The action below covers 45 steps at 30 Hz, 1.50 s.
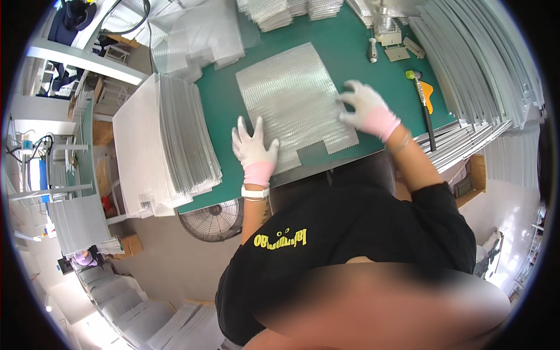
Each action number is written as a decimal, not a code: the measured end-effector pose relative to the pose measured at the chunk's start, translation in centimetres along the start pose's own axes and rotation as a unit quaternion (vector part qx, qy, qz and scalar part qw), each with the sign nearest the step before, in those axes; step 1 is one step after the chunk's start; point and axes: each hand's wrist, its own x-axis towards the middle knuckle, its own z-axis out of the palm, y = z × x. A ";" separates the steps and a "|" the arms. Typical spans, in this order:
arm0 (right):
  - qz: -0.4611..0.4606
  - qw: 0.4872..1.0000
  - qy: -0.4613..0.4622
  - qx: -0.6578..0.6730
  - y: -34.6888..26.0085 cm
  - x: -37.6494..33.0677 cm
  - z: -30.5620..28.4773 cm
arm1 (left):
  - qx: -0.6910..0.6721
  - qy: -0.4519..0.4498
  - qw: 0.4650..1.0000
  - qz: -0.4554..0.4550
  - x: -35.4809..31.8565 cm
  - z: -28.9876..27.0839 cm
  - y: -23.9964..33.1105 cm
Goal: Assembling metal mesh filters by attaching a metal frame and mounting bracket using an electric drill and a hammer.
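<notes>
Wearing a black shirt [373, 227], closest to the lens, and leaning over a green worktop [221, 96]. Working there at a silvery textured panel [286, 87], lying flat mid-table with its notched edge facing the body. Steadying, by the look of it; probably calling for light, even pressure from both sides, squaring the edges gently and sparing the thin corners beside the notch from bending. Spreading the left hand [254, 147] wide at the near left edge, with thumb reaching toward the panel and fingers fanning out beside it; seemingly resting rather than gripping. Holding the right hand [367, 111] loosely open by the right edge, with fingers parted and a little curled; pinching nothing visible, but not telling for sure between touching and hovering. Wearing white-and-pink gloves [258, 173] on both, plus a white wristband [255, 192] on the left. Farther out, finding a thick stack of similar panels [140, 146] at left, loose translucent sheets [201, 38] beyond it, a hammer [426, 111] at right just beside an orange piece [429, 96], a screwdriver [373, 51] farther up, and long grey strips [472, 58] banking along the right side. Spotting a round fan [214, 220] below the worktop's near left edge.
</notes>
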 end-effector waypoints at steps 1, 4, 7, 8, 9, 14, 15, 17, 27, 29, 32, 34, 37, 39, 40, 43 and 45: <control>-0.036 0.999 0.008 0.009 2.3 2.4 -1.5 | -0.001 0.005 1.000 0.004 0.2 0.2 -0.9; 0.152 0.970 0.173 0.084 9.2 10.2 -6.6 | 0.003 -0.090 0.994 0.069 1.2 0.1 -1.7; 0.266 0.931 0.240 -0.063 21.4 17.4 -9.7 | 0.002 -0.094 0.992 0.078 2.0 0.1 -0.8; 0.331 0.935 0.096 -0.083 22.3 19.5 -11.1 | 0.009 -0.076 0.994 0.084 1.9 0.0 -0.7; 0.326 0.936 0.104 -0.083 23.1 20.2 -11.4 | 0.010 -0.067 0.994 0.084 1.5 -0.2 -0.5; 0.477 0.869 0.090 -0.100 23.3 22.0 -9.6 | -0.017 0.053 0.997 0.059 -0.8 -2.7 0.5; 0.476 0.869 0.093 -0.097 24.0 22.2 -9.9 | -0.037 0.073 0.995 0.053 -1.2 -2.9 0.7; 0.498 0.858 0.083 -0.098 24.6 22.8 -10.4 | -0.043 0.081 0.994 0.052 -1.7 -3.3 0.8; 0.266 0.859 0.402 -0.171 22.6 25.4 -19.1 | -0.097 0.056 0.990 0.081 -2.3 -3.4 1.7; 0.105 0.819 0.544 -0.148 22.4 25.6 -20.2 | -0.144 0.054 0.984 0.086 -2.5 -3.1 1.7; -0.021 0.756 0.635 -0.161 17.5 23.7 -21.1 | -0.162 0.046 0.982 0.085 -2.4 -3.1 2.0; -0.072 0.744 0.638 -0.183 12.7 20.9 -21.0 | -0.201 0.051 0.972 0.115 -1.7 -3.3 2.3; -0.365 0.495 0.761 0.204 4.6 20.7 -18.5 | -0.381 -0.102 0.904 0.163 2.5 -3.6 3.7; -0.236 0.765 0.575 -0.170 0.9 13.8 -16.3 | -0.555 -0.210 0.791 0.152 5.9 -2.9 4.0; -0.201 0.796 0.534 -0.201 -1.6 11.0 -14.8 | -0.680 -0.192 0.685 0.178 7.3 -2.8 6.4; -0.203 0.885 0.375 -0.187 -2.6 6.9 -7.3 | -0.901 -0.033 0.396 0.177 8.3 -5.8 15.4; -0.299 0.908 0.270 -0.114 -2.6 5.9 -3.2 | -0.909 0.038 0.402 0.097 7.6 -6.1 16.5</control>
